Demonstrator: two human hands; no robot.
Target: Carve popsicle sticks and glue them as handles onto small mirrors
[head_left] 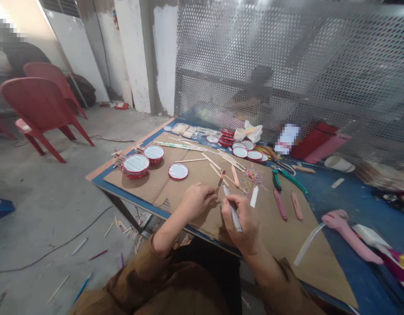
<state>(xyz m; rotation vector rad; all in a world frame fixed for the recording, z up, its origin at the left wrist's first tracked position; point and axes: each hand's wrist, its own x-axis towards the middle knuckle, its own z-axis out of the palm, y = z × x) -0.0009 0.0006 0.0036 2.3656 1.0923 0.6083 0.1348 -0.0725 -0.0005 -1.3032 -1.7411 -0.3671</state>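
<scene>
My left hand [197, 200] is closed in a pinch on a thin wooden stick [221, 179] with a reddish tip, held above the cardboard sheet [189, 179]. My right hand [241, 221] is wrapped round a grey marker pen [232, 209], its tip pointing up toward the stick. The two hands almost touch. Loose wooden sticks [218, 164] lie just beyond them on the cardboard.
Red-rimmed round lids [136, 165] and a smaller red lid [178, 171] sit at the left, more lids [244, 152] at the back. Green-handled pliers [289, 177], pink sticks [280, 203], a pink glue gun [349, 234] lie right. Red chairs [41, 109] stand left; perforated metal screen [287, 65] behind.
</scene>
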